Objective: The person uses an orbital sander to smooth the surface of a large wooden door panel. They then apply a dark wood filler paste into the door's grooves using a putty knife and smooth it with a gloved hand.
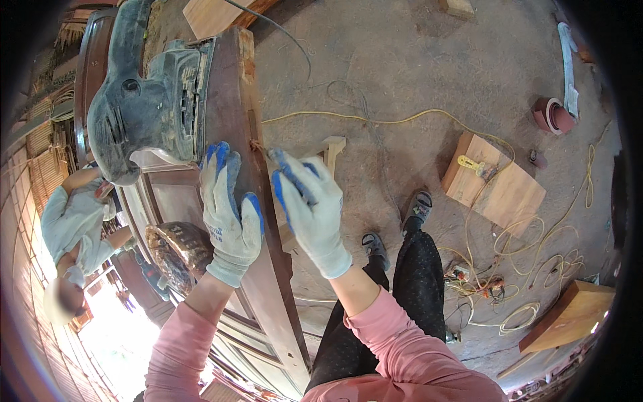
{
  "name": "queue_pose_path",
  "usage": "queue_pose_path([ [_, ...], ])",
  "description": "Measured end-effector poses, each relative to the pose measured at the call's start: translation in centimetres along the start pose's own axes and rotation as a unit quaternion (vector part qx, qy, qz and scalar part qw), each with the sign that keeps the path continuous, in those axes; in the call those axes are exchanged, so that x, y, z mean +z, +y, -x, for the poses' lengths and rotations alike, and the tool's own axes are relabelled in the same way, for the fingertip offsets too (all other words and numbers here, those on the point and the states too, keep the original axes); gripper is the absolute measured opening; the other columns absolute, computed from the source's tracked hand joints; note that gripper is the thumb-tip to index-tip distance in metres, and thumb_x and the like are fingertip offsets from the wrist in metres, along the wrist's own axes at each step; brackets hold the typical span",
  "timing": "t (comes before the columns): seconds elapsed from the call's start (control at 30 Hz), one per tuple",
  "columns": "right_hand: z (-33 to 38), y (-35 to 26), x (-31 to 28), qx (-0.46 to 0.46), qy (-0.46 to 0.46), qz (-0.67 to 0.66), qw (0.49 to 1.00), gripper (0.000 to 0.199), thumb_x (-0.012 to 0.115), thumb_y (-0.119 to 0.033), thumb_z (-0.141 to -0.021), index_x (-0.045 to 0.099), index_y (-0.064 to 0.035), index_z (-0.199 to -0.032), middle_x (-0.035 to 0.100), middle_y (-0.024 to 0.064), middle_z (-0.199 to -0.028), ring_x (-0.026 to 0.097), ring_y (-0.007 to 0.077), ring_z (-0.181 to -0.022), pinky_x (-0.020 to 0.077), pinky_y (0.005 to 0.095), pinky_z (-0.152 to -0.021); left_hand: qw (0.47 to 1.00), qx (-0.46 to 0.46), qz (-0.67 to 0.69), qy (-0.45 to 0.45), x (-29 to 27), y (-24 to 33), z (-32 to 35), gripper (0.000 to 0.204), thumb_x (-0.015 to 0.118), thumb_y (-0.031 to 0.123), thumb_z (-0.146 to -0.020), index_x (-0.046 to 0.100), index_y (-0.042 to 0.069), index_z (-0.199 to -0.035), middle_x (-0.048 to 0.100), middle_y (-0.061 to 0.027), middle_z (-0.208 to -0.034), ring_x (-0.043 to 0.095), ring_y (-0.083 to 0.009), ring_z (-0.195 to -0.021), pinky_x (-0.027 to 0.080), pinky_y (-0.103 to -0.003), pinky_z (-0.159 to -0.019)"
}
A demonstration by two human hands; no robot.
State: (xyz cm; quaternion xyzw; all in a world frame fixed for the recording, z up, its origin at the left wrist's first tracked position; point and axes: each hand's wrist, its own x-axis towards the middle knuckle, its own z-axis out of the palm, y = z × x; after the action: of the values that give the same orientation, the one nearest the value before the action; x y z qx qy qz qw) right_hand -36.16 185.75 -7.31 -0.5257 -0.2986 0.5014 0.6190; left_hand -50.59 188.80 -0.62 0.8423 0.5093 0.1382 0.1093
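Both my hands wear white work gloves with blue fingertips. My left hand (231, 214) lies on the dark wooden door panel (224, 100), fingers stretched out and thumb apart, nothing in it. Just right of the panel's long edge is my right hand (308, 211), its fingers extended toward a rough, splintered spot on that edge. I see nothing held in it. Beyond my left fingertips a dusty grey-green belt sander (137, 110) rests on the panel. A brown, glossy, wrapped-looking bundle (177, 248) sits left of my left wrist; its kind is unclear.
On the floor at right lie wooden blocks (499, 194), one carrying a yellow tool. A yellow cord (375, 121) crosses the floor to tangled cables (536, 268). A rolled sanding belt (554, 116) lies at far right. Another person (77, 221) works beyond the panel at left.
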Motion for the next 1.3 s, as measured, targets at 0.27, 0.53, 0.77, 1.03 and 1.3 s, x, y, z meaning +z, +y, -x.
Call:
queue_pose_path([
  [0.27, 1.3, 0.6, 1.3, -0.007, -0.02, 0.006, 1.0, 0.032, 0.069, -0.003, -0.088, 0.07, 0.0016, -0.12, 0.063, 0.0185, -0.099, 0.06, 0.0365, -0.091, 0.0491, 0.0425, -0.08, 1.0, 0.01, -0.012, 0.003, 0.1, -0.3, 0.2, 0.055, 0.05, 0.017, -0.098, 0.044, -0.005, -0.148, 0.044, -0.0256, -0.155, 0.038, -0.0457, -0.145, 0.027, -0.055, -0.121],
  [0.53, 1.0, -0.2, -0.2, 0.073, -0.024, -0.054, 0.996, 0.03, 0.067, -0.003, -0.093, 0.071, 0.0015, -0.122, 0.063, 0.0159, -0.099, 0.064, 0.0289, -0.087, 0.0506, 0.036, -0.076, 1.0, -0.005, -0.004, 0.001, 0.0, -0.4, 0.2, 0.054, 0.05, 0.018, -0.099, 0.046, -0.005, -0.147, 0.044, -0.0264, -0.154, 0.038, -0.0459, -0.145, 0.027, -0.054, -0.121],
  [0.77, 0.2, -0.5, 0.6, 0.122, 0.026, -0.161, 0.979, 0.03, 0.065, -0.001, -0.097, 0.07, 0.0021, -0.127, 0.061, 0.0129, -0.1, 0.061, 0.0159, -0.081, 0.0488, 0.0265, -0.07, 1.0, 0.002, 0.0, 0.005, 0.1, -0.5, 0.2, 0.053, 0.05, 0.017, -0.098, 0.046, -0.006, -0.146, 0.045, -0.0262, -0.154, 0.039, -0.046, -0.144, 0.027, -0.054, -0.121],
  [1.03, 1.0, -0.7, 0.7, 0.048, -0.013, -0.083, 0.995, 0.029, 0.067, -0.002, -0.096, 0.071, 0.0027, -0.125, 0.06, 0.0076, -0.096, 0.057, 0.0124, -0.08, 0.0471, 0.0249, -0.072, 0.999, 0.014, -0.028, -0.012, -0.2, -0.3, 0.0, 0.054, 0.049, 0.017, -0.099, 0.044, -0.008, -0.147, 0.043, -0.0266, -0.154, 0.038, -0.0468, -0.145, 0.027, -0.055, -0.121],
  [1.3, 0.5, -0.2, -0.1, 0.18, 0.048, -0.232, 0.955, 0.029, 0.061, -0.002, -0.101, 0.07, -0.0002, -0.129, 0.058, 0.0017, -0.097, 0.055, 0.0053, -0.074, 0.0448, 0.0212, -0.065, 0.999, 0.012, -0.045, -0.023, -0.3, -0.5, 0.2, 0.057, 0.041, 0.031, -0.109, 0.04, -0.011, -0.148, 0.038, -0.0273, -0.158, 0.038, -0.0424, -0.147, 0.028, -0.048, -0.122],
])
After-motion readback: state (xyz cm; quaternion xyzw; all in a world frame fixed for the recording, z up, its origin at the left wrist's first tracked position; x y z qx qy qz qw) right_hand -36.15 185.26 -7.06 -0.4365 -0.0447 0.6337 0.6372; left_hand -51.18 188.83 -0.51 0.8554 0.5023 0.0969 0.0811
